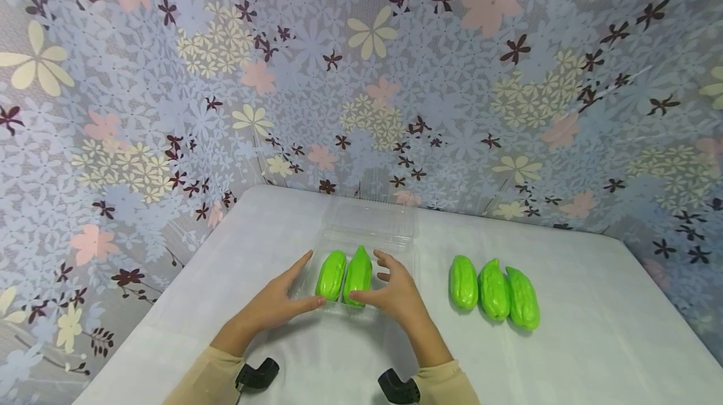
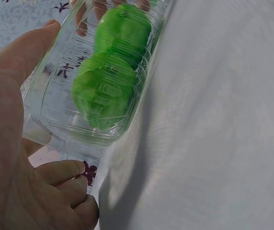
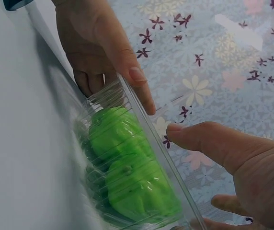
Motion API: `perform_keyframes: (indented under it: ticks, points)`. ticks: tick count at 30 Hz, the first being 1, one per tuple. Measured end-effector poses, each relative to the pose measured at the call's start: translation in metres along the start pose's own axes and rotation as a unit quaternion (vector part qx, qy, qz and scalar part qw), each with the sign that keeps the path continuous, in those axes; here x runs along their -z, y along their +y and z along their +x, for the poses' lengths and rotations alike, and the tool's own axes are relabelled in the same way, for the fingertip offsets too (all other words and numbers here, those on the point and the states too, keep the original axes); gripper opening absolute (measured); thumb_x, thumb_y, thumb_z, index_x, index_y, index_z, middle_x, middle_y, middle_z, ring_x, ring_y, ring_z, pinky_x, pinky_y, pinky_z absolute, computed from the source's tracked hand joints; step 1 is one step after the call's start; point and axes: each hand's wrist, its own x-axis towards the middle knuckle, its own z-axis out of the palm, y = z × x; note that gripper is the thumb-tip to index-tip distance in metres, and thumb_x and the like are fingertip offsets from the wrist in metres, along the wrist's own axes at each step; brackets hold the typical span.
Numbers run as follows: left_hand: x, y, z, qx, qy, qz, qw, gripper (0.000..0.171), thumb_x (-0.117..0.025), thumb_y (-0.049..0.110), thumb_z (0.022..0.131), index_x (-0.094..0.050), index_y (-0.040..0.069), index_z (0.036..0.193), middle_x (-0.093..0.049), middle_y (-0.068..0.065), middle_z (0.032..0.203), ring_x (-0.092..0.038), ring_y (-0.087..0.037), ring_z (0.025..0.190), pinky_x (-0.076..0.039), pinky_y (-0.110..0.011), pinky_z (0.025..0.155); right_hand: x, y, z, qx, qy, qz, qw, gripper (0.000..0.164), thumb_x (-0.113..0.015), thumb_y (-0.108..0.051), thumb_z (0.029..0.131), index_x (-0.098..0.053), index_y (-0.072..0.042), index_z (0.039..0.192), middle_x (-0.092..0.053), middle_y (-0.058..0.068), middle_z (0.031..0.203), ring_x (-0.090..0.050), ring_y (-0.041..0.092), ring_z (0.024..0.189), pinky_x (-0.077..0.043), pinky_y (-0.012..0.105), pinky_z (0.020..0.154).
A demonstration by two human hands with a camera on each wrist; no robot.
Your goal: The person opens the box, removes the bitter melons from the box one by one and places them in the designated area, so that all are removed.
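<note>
Two glossy green ridged gourds (image 1: 331, 275) lie side by side in a clear plastic clamshell container (image 2: 103, 136), whose transparent lid (image 1: 367, 220) is folded open at the back. At the container's left front corner is my left hand (image 1: 277, 297). Its thumb touches the rim, its fingers extend along the left side and its lower fingers bend loosely. My right hand (image 1: 398, 289) is spread around the right front corner. In the right wrist view, its thumb (image 3: 204, 136) is apart from the rim, and its other fingers are partly hidden.
Three more green gourds (image 1: 494, 290) lie in a row on the white-covered table (image 1: 593, 342), right of the container. Behind the table rises a flower-patterned backdrop (image 1: 361, 78). Black wrist devices (image 1: 258, 373) stick out by both sleeves.
</note>
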Motion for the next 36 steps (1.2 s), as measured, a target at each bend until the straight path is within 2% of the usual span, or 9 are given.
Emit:
perform_keyframes:
  ticks: [15,23,36]
  points:
    - [0.000,0.001,0.000,0.006,0.000,0.004,1.0000,0.104,-0.076,0.059,0.083,-0.018,0.028,0.163,-0.022,-0.005,0.165,-0.024,-0.036,0.148,-0.023,-0.061,0.116,-0.008,-0.001,0.002,-0.007,0.002,-0.039,0.999,0.095,-0.095,-0.025,0.070,-0.046,-0.004,0.149,-0.048,0.025,0.144,-0.054,0.045,0.124,-0.053,0.056,0.092]
    - [0.000,0.000,0.000,0.008,0.001,-0.001,1.0000,0.104,-0.077,0.058,0.082,-0.018,0.028,0.163,-0.022,-0.005,0.165,-0.024,-0.038,0.148,-0.024,-0.063,0.115,-0.011,-0.001,0.002,0.004,-0.005,-0.067,0.998,0.096,-0.095,-0.028,0.070,-0.047,-0.004,0.149,-0.047,0.026,0.145,-0.054,0.046,0.123,-0.053,0.056,0.092]
    - [0.001,0.001,-0.001,0.005,-0.001,0.006,1.0000,0.104,-0.075,0.060,0.083,-0.018,0.026,0.163,-0.023,-0.007,0.165,-0.025,-0.038,0.147,-0.024,-0.063,0.115,-0.015,-0.003,0.006,0.002,-0.008,-0.080,0.997,0.095,-0.095,-0.028,0.070,-0.048,0.000,0.147,-0.049,0.024,0.144,-0.056,0.045,0.120,-0.051,0.054,0.096]
